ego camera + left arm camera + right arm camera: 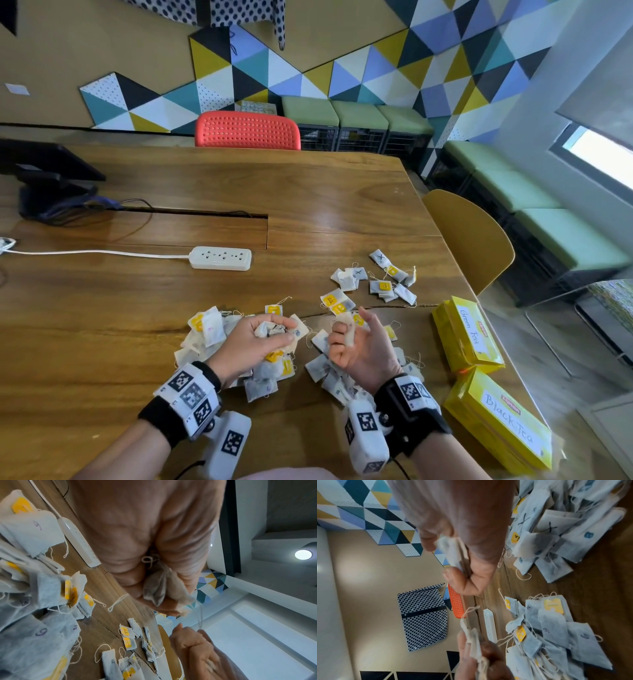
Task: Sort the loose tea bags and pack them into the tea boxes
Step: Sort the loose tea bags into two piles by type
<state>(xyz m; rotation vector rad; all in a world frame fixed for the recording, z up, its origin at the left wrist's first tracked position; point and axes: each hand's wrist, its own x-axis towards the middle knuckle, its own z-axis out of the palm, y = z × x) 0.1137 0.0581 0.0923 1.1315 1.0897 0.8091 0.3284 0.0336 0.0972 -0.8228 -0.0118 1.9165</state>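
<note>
Both hands hold tea bags: left hand a bunch, right hand one, w/ power strip beyond.

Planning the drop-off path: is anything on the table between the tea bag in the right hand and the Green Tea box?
Little stands in the way. From the right hand and its tea bag to the Green Tea box there is mostly bare table, with a few loose tea bags lying flat beside the hand. The box looks closed, so it needs opening first.
</note>
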